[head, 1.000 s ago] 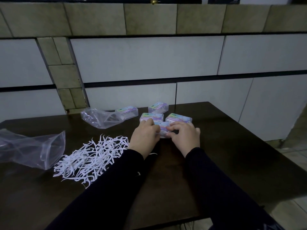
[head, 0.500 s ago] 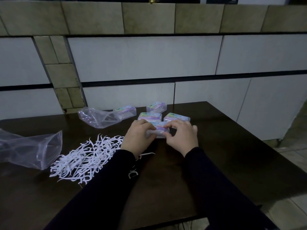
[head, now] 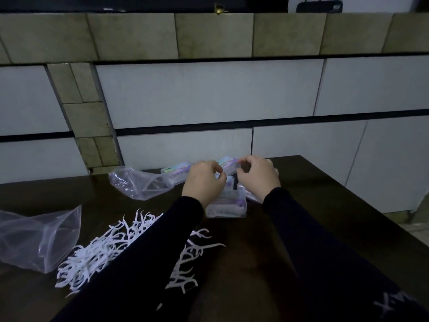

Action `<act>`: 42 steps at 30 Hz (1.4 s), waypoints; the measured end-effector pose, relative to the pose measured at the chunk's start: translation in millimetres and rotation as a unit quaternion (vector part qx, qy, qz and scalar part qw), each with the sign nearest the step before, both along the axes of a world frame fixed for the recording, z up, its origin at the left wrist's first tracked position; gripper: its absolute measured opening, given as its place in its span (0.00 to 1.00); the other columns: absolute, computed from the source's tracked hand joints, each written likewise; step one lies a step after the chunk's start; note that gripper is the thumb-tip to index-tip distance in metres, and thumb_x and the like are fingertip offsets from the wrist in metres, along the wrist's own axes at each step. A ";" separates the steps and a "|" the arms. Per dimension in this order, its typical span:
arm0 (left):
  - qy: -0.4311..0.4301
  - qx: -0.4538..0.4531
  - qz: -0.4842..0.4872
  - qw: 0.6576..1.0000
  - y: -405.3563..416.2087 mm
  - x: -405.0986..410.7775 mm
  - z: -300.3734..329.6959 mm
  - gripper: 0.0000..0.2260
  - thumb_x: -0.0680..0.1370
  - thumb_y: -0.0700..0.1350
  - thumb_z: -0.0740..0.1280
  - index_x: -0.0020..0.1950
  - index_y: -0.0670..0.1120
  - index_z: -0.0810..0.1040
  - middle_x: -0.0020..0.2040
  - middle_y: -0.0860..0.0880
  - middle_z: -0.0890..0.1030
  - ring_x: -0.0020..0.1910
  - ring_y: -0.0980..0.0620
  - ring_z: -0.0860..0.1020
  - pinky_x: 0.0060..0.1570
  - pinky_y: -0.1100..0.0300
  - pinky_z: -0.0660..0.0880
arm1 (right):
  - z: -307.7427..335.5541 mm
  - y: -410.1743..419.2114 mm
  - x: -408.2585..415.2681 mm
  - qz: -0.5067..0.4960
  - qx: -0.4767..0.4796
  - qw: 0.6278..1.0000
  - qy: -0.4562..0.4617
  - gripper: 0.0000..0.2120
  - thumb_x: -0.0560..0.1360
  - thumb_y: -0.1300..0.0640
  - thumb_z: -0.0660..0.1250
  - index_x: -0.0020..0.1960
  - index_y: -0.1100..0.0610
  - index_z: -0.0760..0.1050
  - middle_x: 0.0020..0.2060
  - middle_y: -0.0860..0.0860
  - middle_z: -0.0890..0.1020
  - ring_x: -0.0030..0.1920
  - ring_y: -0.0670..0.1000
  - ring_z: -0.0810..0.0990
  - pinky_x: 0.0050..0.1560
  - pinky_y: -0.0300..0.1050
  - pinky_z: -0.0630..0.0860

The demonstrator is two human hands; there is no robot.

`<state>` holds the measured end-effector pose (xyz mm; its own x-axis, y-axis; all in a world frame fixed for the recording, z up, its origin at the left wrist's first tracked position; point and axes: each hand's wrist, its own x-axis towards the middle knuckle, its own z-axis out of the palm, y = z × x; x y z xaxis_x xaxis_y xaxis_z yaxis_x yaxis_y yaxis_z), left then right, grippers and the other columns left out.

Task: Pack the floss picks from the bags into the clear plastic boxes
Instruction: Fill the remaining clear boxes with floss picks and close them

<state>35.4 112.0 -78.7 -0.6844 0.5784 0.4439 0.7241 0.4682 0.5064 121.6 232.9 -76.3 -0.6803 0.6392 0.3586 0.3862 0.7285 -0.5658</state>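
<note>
Where the dark tabletop [head: 255, 263] lies nearest us, white floss picks [head: 99, 249] sprawl loose; beyond, a clear box [head: 226, 205] shows purple-tinted contents, while our left hand [head: 204, 182] and right hand [head: 257, 177] curl, seemingly pinching another box [head: 228, 164].

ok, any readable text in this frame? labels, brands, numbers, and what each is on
Nothing can be read for certain.
Coloured labels on the small clear plastic boxes: print is there, too blurred to read.
White lettering on the left black sleeve: stylised and folded, not legible.
White marks on the right black sleeve: cut off at the frame edge, unreadable.
Clear plastic bags, white floss picks: no text visible.
</note>
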 end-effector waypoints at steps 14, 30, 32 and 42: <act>-0.058 -0.093 0.023 0.994 72.3 -67.7 -2.7 0.18 0.77 0.51 0.65 0.66 0.46 0.76 0.64 0.45 0.78 0.63 0.46 0.74 0.62 0.56 0.70 | -5.4 73.5 -81.3 -0.022 -0.062 0.978 -0.196 0.16 0.78 0.52 0.59 0.63 0.54 0.75 0.58 0.54 0.78 0.59 0.57 0.74 0.63 0.52 0.67; -0.031 0.029 0.017 0.999 44.7 -59.5 11.9 0.17 0.71 0.53 0.72 0.56 0.47 0.80 0.56 0.49 0.78 0.53 0.53 0.75 0.51 0.62 0.69 | -2.4 45.8 -54.2 -0.007 -0.039 0.999 0.026 0.24 0.77 0.47 0.66 0.71 0.50 0.68 0.61 0.46 0.77 0.63 0.52 0.71 0.64 0.51 0.62; -0.005 0.052 -0.004 0.999 34.2 -51.5 15.7 0.17 0.71 0.53 0.72 0.57 0.48 0.80 0.58 0.50 0.75 0.52 0.56 0.71 0.51 0.64 0.66 | 1.2 38.0 -44.6 0.005 -0.030 0.998 0.062 0.25 0.77 0.47 0.66 0.71 0.51 0.68 0.62 0.47 0.76 0.65 0.52 0.70 0.64 0.51 0.63; 0.031 0.094 -0.139 0.985 -24.7 -9.4 13.4 0.18 0.72 0.58 0.71 0.59 0.55 0.76 0.57 0.57 0.74 0.53 0.64 0.72 0.48 0.73 0.70 | -8.3 -5.5 22.4 0.100 -0.113 0.972 0.182 0.20 0.68 0.41 0.71 0.55 0.45 0.71 0.57 0.47 0.75 0.58 0.46 0.73 0.58 0.48 0.74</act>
<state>26.0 87.3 -65.4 -0.4798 0.6428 0.5972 0.8431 0.1492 0.5167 144.0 227.4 -84.6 -0.6537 0.5976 0.4643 -0.0064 0.6091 -0.7930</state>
